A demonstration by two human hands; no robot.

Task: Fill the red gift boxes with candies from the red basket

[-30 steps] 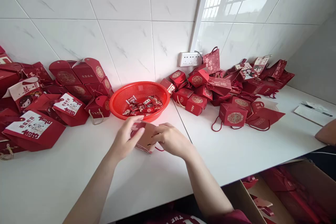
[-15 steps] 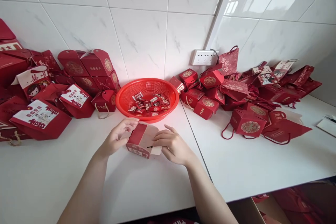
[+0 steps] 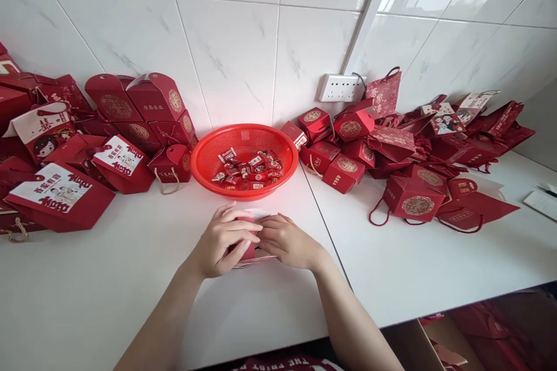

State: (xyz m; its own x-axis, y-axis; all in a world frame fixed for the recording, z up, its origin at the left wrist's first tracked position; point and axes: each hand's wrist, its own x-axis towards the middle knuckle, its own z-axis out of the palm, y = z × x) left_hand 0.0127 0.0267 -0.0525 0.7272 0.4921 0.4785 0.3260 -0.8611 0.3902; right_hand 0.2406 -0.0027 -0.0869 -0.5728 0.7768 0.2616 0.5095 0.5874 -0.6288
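A small red paper gift box (image 3: 249, 251) with a pale inside sits on the white table (image 3: 243, 313), largely covered by my two hands. My left hand (image 3: 224, 242) wraps over its left side, fingers bent across the top. From the right, my right hand (image 3: 287, 242) grips the opposite side, its fingers meeting those of the left near the middle. Which flaps the fingertips press is hidden. Just beyond the hands stands a red plastic basket (image 3: 201, 178) holding many wrapped candies (image 3: 255, 169).
Red gift boxes (image 3: 65, 197) are piled at the left, several stacked against the tiled wall. More red boxes (image 3: 411, 200) and bags with cord handles crowd the right. A white power strip (image 3: 342, 88) hangs on the wall. Below the table edge is an open carton (image 3: 420, 342).
My left hand has moved right and come over the box, close to my right hand. The box has turned, and its top is now mostly covered. The view has shifted slightly.
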